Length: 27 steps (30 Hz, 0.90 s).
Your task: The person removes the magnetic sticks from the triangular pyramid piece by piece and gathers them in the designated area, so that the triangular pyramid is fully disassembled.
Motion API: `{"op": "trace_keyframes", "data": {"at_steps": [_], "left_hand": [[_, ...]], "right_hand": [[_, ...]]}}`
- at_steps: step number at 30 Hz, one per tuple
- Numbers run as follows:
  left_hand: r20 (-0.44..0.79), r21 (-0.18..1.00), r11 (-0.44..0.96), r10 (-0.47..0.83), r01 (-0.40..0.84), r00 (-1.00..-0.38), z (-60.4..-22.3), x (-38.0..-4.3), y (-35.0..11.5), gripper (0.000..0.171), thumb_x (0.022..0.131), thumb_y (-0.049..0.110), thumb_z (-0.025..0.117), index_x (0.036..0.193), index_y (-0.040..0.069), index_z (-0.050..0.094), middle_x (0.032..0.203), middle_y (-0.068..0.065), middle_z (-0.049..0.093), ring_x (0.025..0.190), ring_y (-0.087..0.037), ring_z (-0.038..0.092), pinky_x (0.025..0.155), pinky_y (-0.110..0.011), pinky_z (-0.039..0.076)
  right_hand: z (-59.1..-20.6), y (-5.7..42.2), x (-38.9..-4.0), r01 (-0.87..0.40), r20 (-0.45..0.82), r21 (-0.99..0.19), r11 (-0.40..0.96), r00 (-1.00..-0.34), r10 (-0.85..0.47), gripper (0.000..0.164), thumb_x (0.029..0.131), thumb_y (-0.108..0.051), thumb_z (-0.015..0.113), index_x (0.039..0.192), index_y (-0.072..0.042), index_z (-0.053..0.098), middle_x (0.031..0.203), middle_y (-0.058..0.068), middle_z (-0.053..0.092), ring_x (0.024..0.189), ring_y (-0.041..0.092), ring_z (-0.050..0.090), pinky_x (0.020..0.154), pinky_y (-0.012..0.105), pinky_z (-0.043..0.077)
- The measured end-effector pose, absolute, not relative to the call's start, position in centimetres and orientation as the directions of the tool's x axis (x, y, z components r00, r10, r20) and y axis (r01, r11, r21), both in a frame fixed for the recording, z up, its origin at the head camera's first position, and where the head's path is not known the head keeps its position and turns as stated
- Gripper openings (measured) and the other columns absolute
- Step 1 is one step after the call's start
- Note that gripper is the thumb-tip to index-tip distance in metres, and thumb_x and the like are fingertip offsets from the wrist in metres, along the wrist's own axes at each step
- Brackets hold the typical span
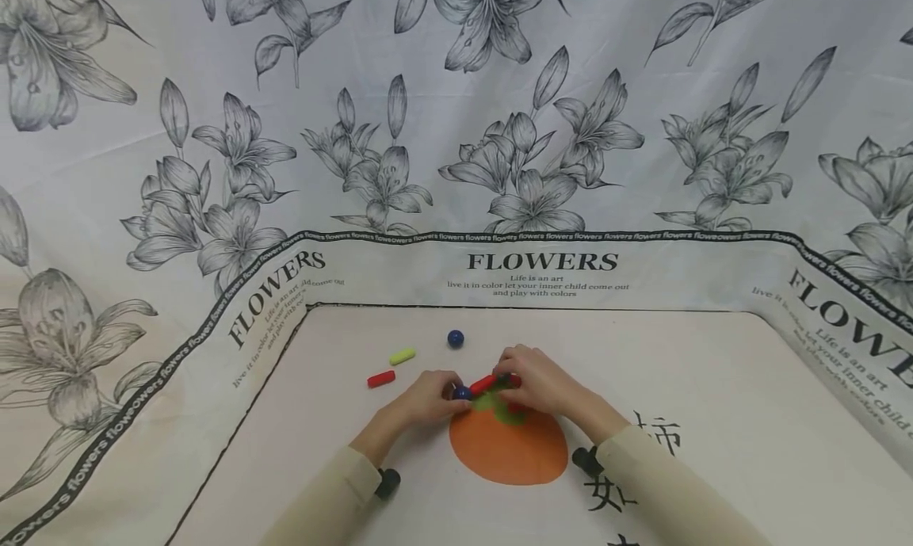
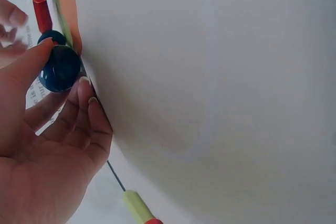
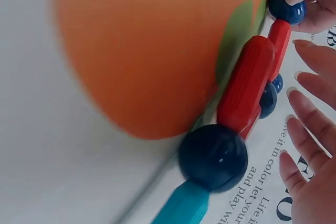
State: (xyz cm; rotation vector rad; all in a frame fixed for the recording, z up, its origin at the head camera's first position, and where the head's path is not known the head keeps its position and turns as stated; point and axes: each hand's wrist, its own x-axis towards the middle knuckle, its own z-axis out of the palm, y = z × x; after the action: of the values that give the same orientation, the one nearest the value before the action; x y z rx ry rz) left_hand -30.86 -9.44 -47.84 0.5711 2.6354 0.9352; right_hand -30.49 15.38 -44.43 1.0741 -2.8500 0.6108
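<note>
My left hand [image 1: 426,397] pinches a round dark blue bead [image 2: 60,69] between thumb and fingers, above the orange persimmon picture [image 1: 509,451] on the mat. From it a row of beads runs towards my right hand [image 1: 535,378]. In the right wrist view the row shows a slim red bead [image 3: 280,45], a thicker red bead [image 3: 245,85], a large blue bead [image 3: 212,158] and a teal bead [image 3: 184,205]. Smaller blue beads [image 3: 268,100] lie behind them. My right hand's fingers [image 3: 315,114] are spread loosely beside the row; its thumb is hidden there.
Loose on the mat to the left lie a yellow-green bead [image 1: 403,357] and a red bead [image 1: 381,379]. A round blue bead [image 1: 456,339] sits farther back. Black characters [image 1: 605,494] are printed on the right, and a flower-patterned cloth [image 1: 535,150] rises behind.
</note>
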Motion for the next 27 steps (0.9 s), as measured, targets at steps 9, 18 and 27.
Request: {"op": "trace_keyframes", "data": {"at_steps": [9, 18, 27], "left_hand": [[-0.124, 0.645, 0.709, 0.465, 0.285, -0.877, -48.1, -30.9, -9.3, 0.03, 0.095, 0.033, 0.075, 0.116, 0.013, 0.069, 0.084, 0.001, 0.059, 0.081, -0.015, 0.055, 0.07, -0.026, 0.047], [-0.134, 0.66, 0.707, 0.445, 0.255, -0.886, -48.0, -30.9, -9.2, 0.028, 0.094, 0.034, 0.076, 0.113, 0.014, 0.069, 0.084, 0.0, 0.061, 0.081, -0.015, 0.056, 0.072, -0.027, 0.049], [-0.154, 0.663, 0.713, 0.43, 0.23, -0.889, -47.8, -30.9, -9.2, 0.027, 0.094, 0.033, 0.076, 0.111, 0.013, 0.067, 0.086, -0.001, 0.062, 0.084, -0.016, 0.057, 0.076, -0.029, 0.051]], "right_hand": [[-45.0, 14.1, -31.5, -0.641, 0.156, -0.35, 0.683, -0.759, -0.632, 0.03, 0.086, -0.017, 0.083, 0.114, -0.008, 0.076, 0.114, 0.005, 0.068, 0.109, 0.028, 0.058, 0.095, 0.054, 0.046], [-45.6, 13.1, -32.4, -0.607, 0.096, -0.411, 0.68, -0.771, -0.63, 0.023, 0.089, -0.017, 0.081, 0.11, -0.011, 0.078, 0.105, 0.001, 0.07, 0.098, 0.022, 0.057, 0.087, 0.044, 0.046], [-45.8, 12.5, -33.2, -0.563, 0.079, -0.42, 0.712, -0.804, -0.589, 0.016, 0.085, -0.017, 0.084, 0.101, -0.014, 0.082, 0.094, -0.003, 0.072, 0.086, 0.016, 0.056, 0.08, 0.038, 0.048]]}}
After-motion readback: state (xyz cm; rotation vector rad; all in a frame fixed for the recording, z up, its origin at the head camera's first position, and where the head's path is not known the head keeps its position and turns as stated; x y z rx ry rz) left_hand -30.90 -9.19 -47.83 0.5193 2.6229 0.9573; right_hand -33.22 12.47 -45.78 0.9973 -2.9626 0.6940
